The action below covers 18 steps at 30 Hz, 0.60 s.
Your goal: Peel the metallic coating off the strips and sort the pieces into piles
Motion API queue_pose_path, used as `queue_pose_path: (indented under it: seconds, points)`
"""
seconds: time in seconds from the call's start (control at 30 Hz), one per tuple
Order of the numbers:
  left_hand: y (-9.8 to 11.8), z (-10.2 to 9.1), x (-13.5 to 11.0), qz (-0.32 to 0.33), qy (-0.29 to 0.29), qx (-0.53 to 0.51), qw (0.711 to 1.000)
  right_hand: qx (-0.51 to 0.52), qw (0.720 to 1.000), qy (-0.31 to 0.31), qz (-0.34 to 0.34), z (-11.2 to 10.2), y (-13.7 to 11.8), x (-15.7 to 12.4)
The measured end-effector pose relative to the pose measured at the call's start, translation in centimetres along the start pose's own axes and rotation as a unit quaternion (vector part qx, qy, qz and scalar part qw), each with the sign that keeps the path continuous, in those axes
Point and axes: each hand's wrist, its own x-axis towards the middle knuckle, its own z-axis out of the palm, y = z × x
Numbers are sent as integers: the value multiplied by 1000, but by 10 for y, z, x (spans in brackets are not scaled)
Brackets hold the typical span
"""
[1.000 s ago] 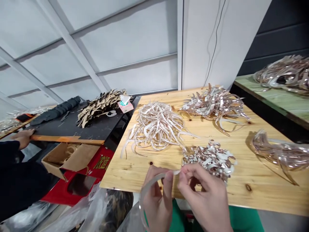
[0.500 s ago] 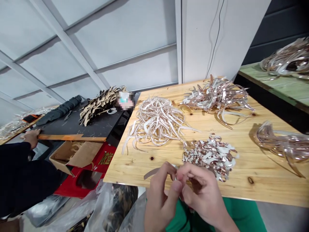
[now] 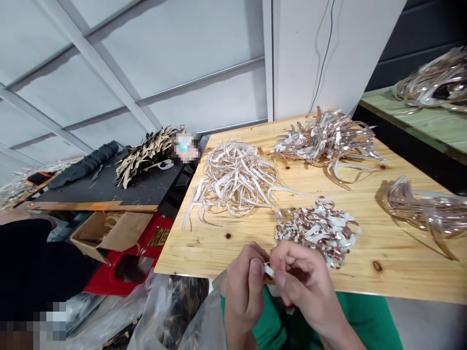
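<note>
The worktop has scraps within reach. Left hand and right hand fingers pinch one strip — likely for steadiness.

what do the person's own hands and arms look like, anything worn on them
The left hand and right hand are bare: no gloves, rings or markings show. The visible parts of the left wrist and right forearm have no sleeve, watch or bracelet. Plain green fabric clothing shows below.

Your two bare hands share one narrow white strip before four heaps of shiny rose-gold and white strips on one pale wooden table; left, one brown cardboard box.
</note>
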Motion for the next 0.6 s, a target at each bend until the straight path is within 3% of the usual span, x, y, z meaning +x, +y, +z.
queue_pose_path:
  seconds: [0.1,0.23,0.37,0.47,0.6]
  points:
    - [-5,7,1,5,46,-57,997,41,999,14,7,0,1,2]
    - [-11,13,4,-8,38,-193,981,155,987,23,19,2,-3,8]
    - [-13,14,9,-35,39,-255,965,229,973,30,9,4,-8,11]
    - [-13,10,9,-6,57,-249,967,149,988,47,22,4,-8,6]
    - [-9,3,2,10,117,-92,989,-113,991,64,29,8,-10,-1]
